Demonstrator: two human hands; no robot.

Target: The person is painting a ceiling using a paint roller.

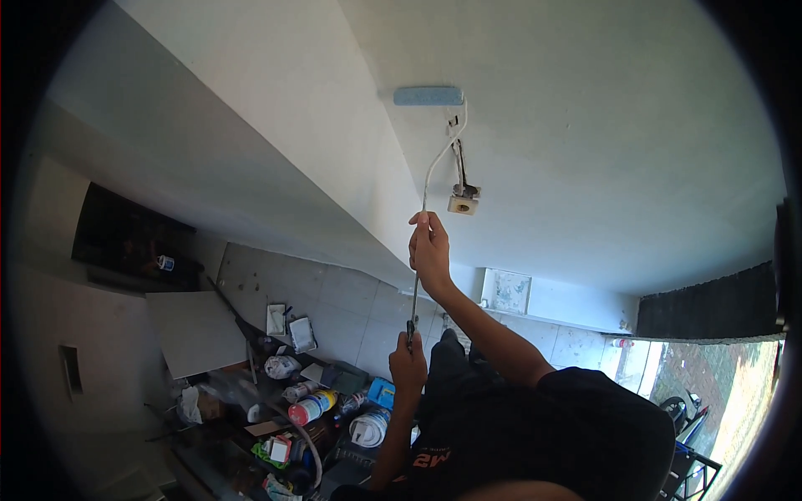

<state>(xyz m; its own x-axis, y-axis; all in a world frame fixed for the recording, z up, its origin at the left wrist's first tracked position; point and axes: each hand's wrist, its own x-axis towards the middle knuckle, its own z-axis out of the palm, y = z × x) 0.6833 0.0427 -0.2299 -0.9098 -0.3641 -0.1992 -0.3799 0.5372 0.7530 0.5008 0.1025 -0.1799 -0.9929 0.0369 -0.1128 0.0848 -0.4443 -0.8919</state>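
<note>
A paint roller with a pale blue sleeve (pixel 428 96) rests against the white wall near the top of the view. Its bent white frame (pixel 429 171) runs down to a long thin handle (pixel 416 296). Higher on this handle, my right hand (pixel 430 255) is closed around it with the arm stretched out. My left hand (pixel 408 365) grips the dark lower end, close to my body. Just right of the roller frame, an electrical socket (pixel 463 205) sits at the bottom of a rough open channel with a cable in it.
A wall corner edge (pixel 284 159) slants down on the left. Below lie a white bucket (pixel 369 427), a red-and-yellow container (pixel 312 407), paint trays (pixel 302 333) and clutter. A white tray-like panel (pixel 506 290) is at the wall's foot. A dark screen (pixel 129 238) is far left; an opening outdoors is right.
</note>
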